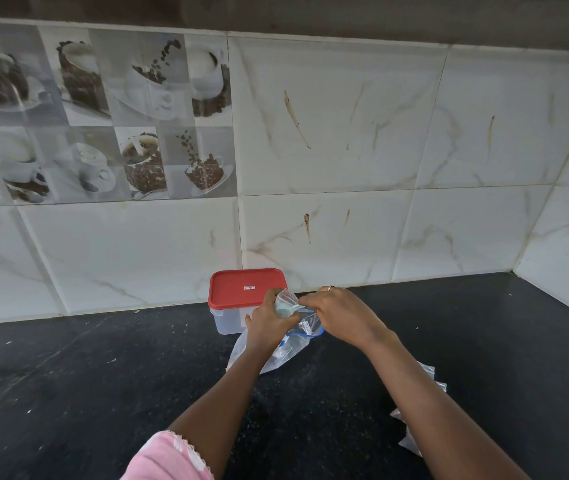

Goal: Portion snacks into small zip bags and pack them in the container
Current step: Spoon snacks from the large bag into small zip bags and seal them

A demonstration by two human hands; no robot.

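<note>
Along the lower edge of the frame, left of centre, a pink sleeve [168,455] with a scalloped hem covers the upper left arm. At lower right, several clear plastic bags [426,374] lie on the black speckled counter [85,393], partly hidden behind the right forearm. Both forearms reach toward the centre of the frame.

At centre, a large clear zip bag [291,353] with a blue seal strip has its lower end lying on the counter and its upper end raised between the hands. The left grip [271,323] is curled round the raised part of the bag from the left. The right grip [340,315], with a ring [331,287] on one finger, pinches the bag's mouth from the right, fingers folded at the blue strip. What the bag holds cannot be told.

Just behind the hands, a translucent rectangular container [227,322] with a red lid [241,289] fitted on it stands on the counter against the wall. The left grip overlaps its front right corner in the view.

Behind it rise white marble-pattern wall tiles [345,133]. At upper left is a panel of printed tiles [103,116] showing coffee cups and beans.
</note>
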